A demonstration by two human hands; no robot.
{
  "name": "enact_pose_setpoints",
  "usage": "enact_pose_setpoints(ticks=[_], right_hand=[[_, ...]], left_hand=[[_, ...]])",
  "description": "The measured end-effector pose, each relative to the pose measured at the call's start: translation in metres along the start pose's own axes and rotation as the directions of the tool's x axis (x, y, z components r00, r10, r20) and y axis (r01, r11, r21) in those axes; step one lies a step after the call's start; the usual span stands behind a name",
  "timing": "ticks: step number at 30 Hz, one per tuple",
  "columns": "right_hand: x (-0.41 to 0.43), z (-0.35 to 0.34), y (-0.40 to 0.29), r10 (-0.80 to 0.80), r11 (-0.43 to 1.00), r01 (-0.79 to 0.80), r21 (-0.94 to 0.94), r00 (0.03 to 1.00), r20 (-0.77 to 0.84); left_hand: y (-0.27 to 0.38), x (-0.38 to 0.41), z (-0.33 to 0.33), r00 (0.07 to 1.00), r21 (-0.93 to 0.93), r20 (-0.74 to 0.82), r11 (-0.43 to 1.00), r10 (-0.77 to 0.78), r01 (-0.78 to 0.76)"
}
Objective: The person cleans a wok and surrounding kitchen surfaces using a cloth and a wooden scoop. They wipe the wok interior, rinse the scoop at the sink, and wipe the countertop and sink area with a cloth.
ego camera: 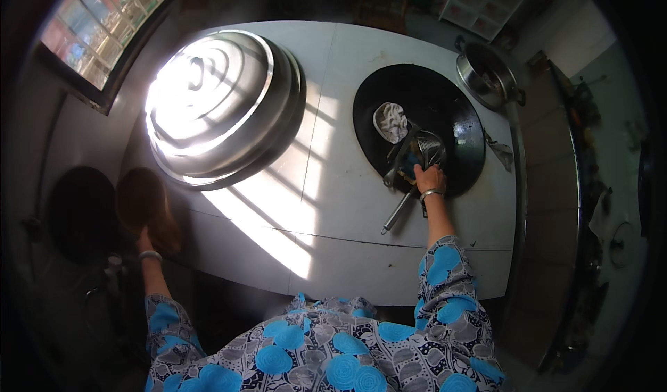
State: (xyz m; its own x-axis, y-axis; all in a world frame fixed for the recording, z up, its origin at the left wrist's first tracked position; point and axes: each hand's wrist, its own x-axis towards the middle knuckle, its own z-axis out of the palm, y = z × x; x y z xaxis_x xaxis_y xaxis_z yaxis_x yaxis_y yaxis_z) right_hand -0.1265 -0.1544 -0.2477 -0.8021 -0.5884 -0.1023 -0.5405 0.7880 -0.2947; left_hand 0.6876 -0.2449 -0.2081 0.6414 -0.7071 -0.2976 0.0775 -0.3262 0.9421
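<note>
On the right of the tiled counter sits a large black wok (pixel 417 87) holding several metal utensils and a crumpled pale cloth (pixel 392 122). My right hand (pixel 431 178) reaches over its near edge among the utensils, beside a wire strainer (pixel 430 144); what its fingers grip is hidden. A metal ladle (pixel 391 176) lies to the left of this hand, and a steel handle (pixel 398 213) sticks out over the wok's rim. At the far left, my left hand (pixel 143 240) touches the lower edge of a brown round object (pixel 139 196), dim in the shade; its hold is unclear.
A big stacked steel steamer with a domed lid (pixel 224 100) stands at the counter's back left, in sunlight. At the back right is a steel two-handled pot (pixel 484 74). A crumpled wrapper or cloth (pixel 500 152) lies right of the wok. Another dark round thing (pixel 82 212) is at far left.
</note>
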Motion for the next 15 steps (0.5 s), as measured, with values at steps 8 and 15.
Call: enact_pose_setpoints(ticks=[8, 15], right_hand=[[0.048, 0.004, 0.038, -0.133, 0.980, 0.107, 0.167, 0.978, 0.160], [0.123, -0.034, 0.125, -0.097, 0.641, -0.259, 0.722, 0.906, 0.411]], left_hand=[[0.016, -0.156, 0.156, 0.732, 0.160, 0.256, 0.719, 0.631, -0.676], [-0.018, -0.342, 0.402, 0.554, 0.119, 0.763, 0.769, 0.335, -0.628]])
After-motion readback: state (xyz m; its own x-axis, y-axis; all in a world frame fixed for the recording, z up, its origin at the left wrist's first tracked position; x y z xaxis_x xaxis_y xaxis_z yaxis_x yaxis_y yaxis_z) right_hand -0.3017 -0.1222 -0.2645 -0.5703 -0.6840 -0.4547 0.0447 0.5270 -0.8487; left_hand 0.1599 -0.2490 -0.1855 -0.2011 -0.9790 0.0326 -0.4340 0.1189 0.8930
